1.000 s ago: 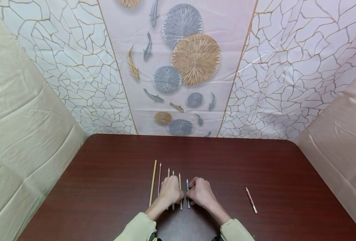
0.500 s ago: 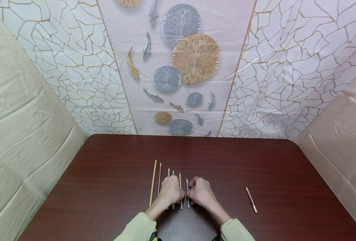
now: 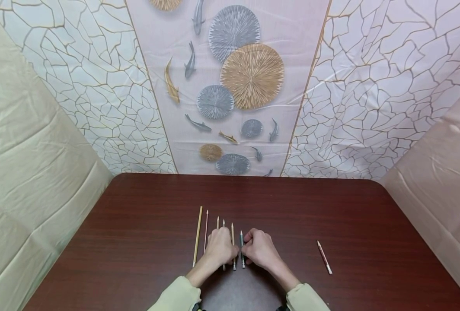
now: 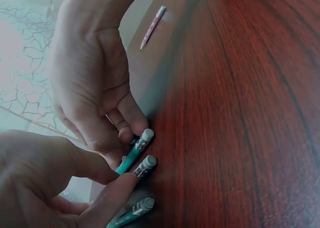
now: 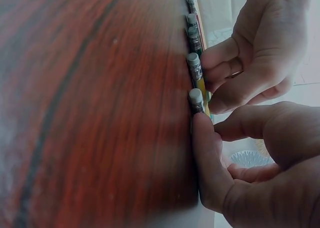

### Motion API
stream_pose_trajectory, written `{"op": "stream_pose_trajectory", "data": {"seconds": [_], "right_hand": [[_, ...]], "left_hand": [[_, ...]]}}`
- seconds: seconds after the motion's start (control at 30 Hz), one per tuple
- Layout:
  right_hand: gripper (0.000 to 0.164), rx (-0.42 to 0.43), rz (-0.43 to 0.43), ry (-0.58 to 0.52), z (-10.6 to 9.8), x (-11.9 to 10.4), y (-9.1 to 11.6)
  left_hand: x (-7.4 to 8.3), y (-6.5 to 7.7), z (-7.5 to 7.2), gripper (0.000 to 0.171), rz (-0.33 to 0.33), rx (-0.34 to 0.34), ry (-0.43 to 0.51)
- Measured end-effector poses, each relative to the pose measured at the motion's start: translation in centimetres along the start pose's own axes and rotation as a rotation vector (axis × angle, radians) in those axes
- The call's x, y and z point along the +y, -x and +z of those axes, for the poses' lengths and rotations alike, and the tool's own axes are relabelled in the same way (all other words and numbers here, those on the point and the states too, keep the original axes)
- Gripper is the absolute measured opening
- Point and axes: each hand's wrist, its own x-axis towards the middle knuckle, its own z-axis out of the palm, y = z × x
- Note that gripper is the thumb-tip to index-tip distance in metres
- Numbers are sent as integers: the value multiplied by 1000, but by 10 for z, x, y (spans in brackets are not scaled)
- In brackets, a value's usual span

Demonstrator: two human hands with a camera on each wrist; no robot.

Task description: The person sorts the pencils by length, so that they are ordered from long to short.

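Note:
In the head view, my left hand [image 3: 220, 247] is over a row of pencils and pinches a yellow pencil [image 3: 233, 237] at its near part. Beside it my right hand [image 3: 262, 249] pinches a teal pencil [image 3: 241, 238], which lies almost parallel with a narrow gap between. Both pencils have their tips pointing away and white erasers towards me; the yellow one's eraser [image 4: 149, 162] and the teal one's eraser [image 4: 147, 134] show close together in the left wrist view. Partly hidden under my left hand are a silvery pencil [image 3: 224, 223] and a tan pencil [image 3: 218, 222].
Farther left lie a red pencil [image 3: 206, 226] and a long yellow pencil [image 3: 197, 235]. A short pinkish-red pencil [image 3: 325, 258] lies apart on the right. Everything rests on a dark reddish-brown table [image 3: 156, 194], with patterned cloth [image 3: 230, 142] hanging behind its far edge.

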Motion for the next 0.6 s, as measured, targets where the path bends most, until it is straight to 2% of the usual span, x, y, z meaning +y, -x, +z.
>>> {"op": "stream_pose_trajectory", "data": {"seconds": [0.17,0.27,0.4,0.6], "right_hand": [[18,-18,-1,-11,-1,0,1],[17,-31,-6,-13,-3,0,2],[18,-53,-5,-33,-5,0,3],[18,-66,-12,-50,-8,0,8]], "left_hand": [[0,2,-1,36,-3,-18,39],[-1,4,-1,31,5,-34,85],[-1,6,1,14,14,-63,183],[1,8,0,11,53,-67,261]]}}
